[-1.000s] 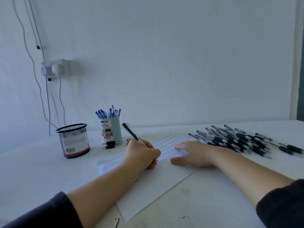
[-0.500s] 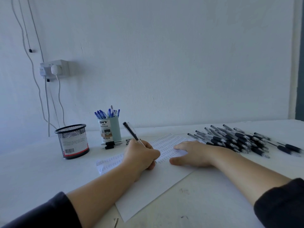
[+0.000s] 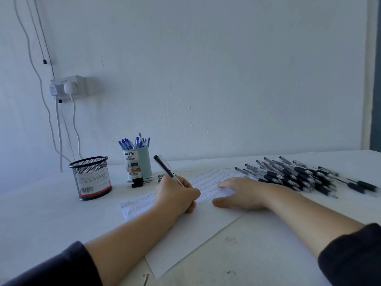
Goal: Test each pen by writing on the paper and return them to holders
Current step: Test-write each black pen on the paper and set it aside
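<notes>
At the left of the frame a black mesh cup [image 3: 91, 178] stands on the white table [image 3: 41, 213], and from this angle I cannot tell whether any pens are in it. Just right of it, a pale green holder [image 3: 137, 164] already carries a bunch of blue pens [image 3: 135, 141], which I judge to be tested and put away; a few more pens [image 3: 144, 180] lie flat at its foot. In the lower middle, the left hand [image 3: 175, 196] is curled around a black pen [image 3: 167, 169], its tip down on the sheet of paper [image 3: 185, 230] and hidden behind the fingers, its cap end tilted toward the upper left. The far part of the sheet is covered with many short rows of test marks, while the near part is bare. Right of centre, the right hand [image 3: 243, 193] lies flat with straight fingers, pressing the paper still and gripping nothing. At the right of the frame a large pile of black pens [image 3: 296, 178] waits on the table, well apart from both holders. By my reading, 1 pen is under test and the task is far from done.
</notes>
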